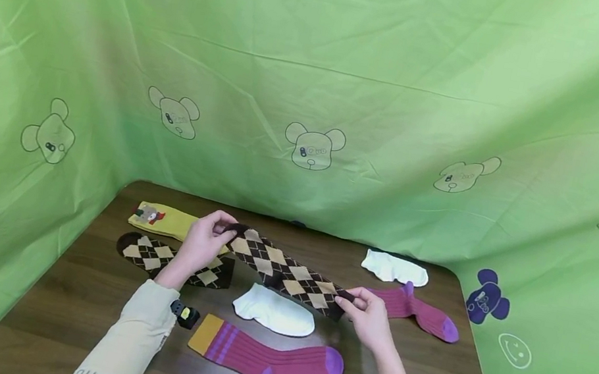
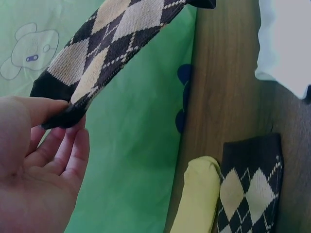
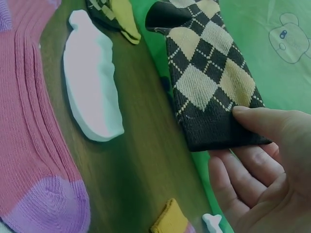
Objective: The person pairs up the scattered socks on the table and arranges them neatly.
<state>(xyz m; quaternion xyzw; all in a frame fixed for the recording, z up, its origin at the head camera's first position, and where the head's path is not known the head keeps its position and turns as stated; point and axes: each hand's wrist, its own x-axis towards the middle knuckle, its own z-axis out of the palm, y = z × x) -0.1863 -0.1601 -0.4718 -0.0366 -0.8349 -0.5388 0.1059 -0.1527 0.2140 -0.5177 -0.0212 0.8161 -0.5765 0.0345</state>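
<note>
An argyle sock [image 1: 285, 269] in black, tan and cream is stretched in the air between both hands. My left hand [image 1: 203, 242] pinches its dark toe end between thumb and fingers, as the left wrist view also shows. At the other end, my right hand [image 1: 368, 317] pinches the black cuff [image 3: 218, 131]. A matching argyle sock [image 1: 212, 273] lies on the table, partly behind the left wrist. Under the held sock is a white ankle sock [image 1: 274, 311]. Nearer the front lies a magenta sock [image 1: 274, 362] with purple heel and toe and a mustard cuff.
A yellow sock [image 1: 172, 225] with an animal picture lies at the back left of the wooden table [image 1: 70, 294]. At the back right are another white ankle sock [image 1: 394, 269] and a second magenta sock [image 1: 415, 313]. Green printed cloth [image 1: 321, 97] hangs around the table's back and sides.
</note>
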